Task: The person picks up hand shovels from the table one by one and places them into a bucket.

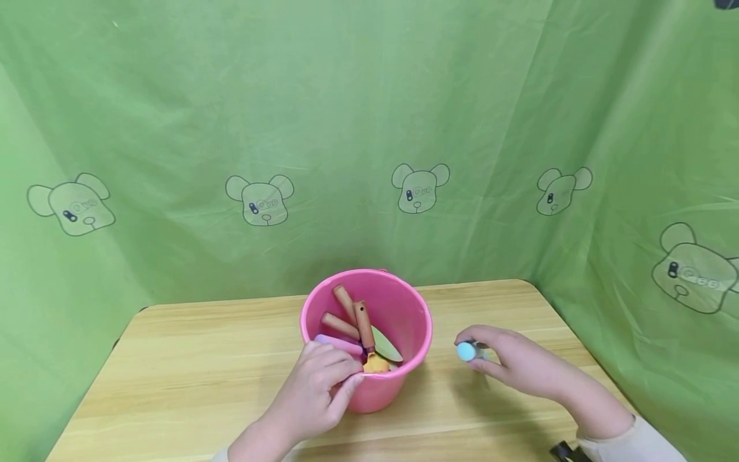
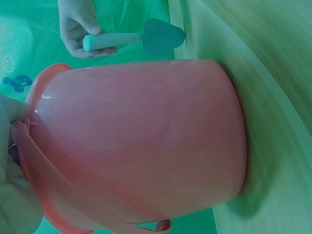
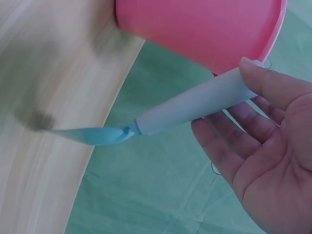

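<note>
My left hand point(image 1: 320, 388) grips the near-left rim of a pink bucket point(image 1: 375, 396), thumb outside. The bucket stands upright on the table, its handle point(image 2: 80, 195) hanging down its side in the left wrist view. To the bucket's right, my right hand point(image 1: 508, 359) pinches a small trowel by its pale handle point(image 3: 195, 105) between thumb and fingers. The trowel's blue blade point(image 3: 95, 136) points down, its tip close over the tabletop. Inside the bucket lie several tools: brown handles point(image 1: 364, 326), a purple handle point(image 1: 339, 345), a green blade point(image 1: 385, 345) and a yellow tool head point(image 1: 377, 364).
The light wooden table point(image 1: 202, 372) has rounded far corners. Green cloth point(image 1: 346, 115) printed with bear faces surrounds it at the back and sides. A small black object point(image 1: 566, 451) shows by my right sleeve point(image 1: 629, 443).
</note>
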The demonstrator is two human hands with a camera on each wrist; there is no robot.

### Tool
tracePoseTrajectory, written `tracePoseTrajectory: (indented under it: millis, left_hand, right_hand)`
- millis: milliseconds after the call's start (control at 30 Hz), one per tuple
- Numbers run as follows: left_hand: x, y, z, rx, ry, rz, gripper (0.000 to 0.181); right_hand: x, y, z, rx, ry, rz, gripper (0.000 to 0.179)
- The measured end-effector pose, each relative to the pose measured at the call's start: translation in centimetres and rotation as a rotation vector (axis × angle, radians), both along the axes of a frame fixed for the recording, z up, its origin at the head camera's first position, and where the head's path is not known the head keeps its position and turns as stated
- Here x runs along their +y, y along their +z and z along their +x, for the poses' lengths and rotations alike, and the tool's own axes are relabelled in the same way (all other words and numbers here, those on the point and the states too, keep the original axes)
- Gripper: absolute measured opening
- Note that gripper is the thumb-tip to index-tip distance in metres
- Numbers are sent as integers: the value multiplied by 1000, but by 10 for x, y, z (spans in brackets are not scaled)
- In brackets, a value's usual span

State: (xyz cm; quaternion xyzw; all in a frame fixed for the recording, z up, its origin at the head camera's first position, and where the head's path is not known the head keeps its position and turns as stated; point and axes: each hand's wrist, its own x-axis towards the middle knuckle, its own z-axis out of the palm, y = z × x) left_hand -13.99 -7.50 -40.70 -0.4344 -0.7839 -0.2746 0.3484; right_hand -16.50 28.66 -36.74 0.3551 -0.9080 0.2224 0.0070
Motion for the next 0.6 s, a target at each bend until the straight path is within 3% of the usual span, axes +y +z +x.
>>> tracePoseTrajectory:
  millis: [300, 600]
  left_hand:
    - [0, 0, 1, -4, 3, -4, 19]
    - [0, -1, 0, -5, 1, -5, 19]
  right_hand:
    - [-3, 3, 1, -53, -94, -58, 20]
    - [-7, 4, 0, -38, -148, -130, 23]
